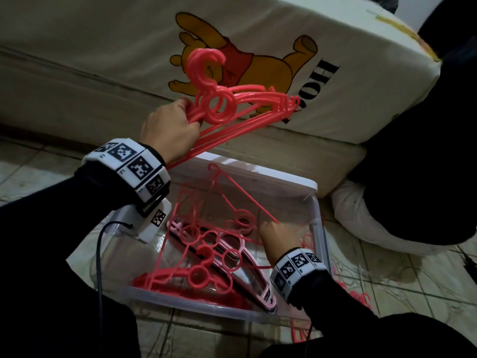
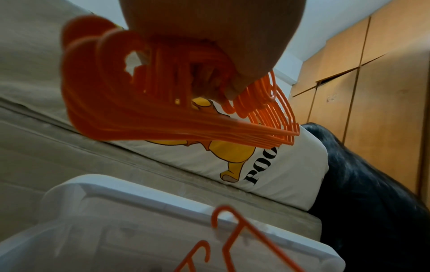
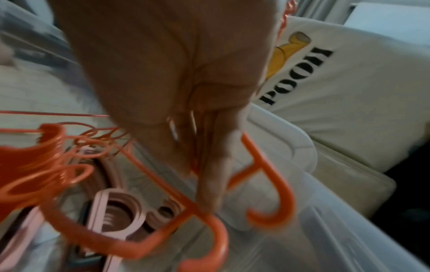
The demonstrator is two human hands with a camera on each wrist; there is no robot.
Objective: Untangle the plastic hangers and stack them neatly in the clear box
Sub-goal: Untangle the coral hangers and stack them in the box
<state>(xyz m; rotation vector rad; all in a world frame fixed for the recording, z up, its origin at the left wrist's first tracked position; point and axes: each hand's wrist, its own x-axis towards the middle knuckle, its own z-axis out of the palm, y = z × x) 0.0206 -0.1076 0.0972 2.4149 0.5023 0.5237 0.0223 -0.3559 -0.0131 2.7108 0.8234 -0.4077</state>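
Your left hand (image 1: 169, 126) gripped one bunch (image 1: 240, 109) of coral hangers, too tightly packed to count, raised above the box (image 1: 318, 228). Your right hand (image 1: 275, 237) reached down into the box, fingers pinching one loose hanger (image 1: 227, 192). One pink stack (image 1: 247, 264) lay inside; one mattress (image 1: 103, 47) stood beyond.

A home bedroom: a mattress (image 1: 108, 47) in a cartoon-bear sheet, wooden wardrobe doors (image 2: 384, 92), a tiled floor (image 1: 402, 277).
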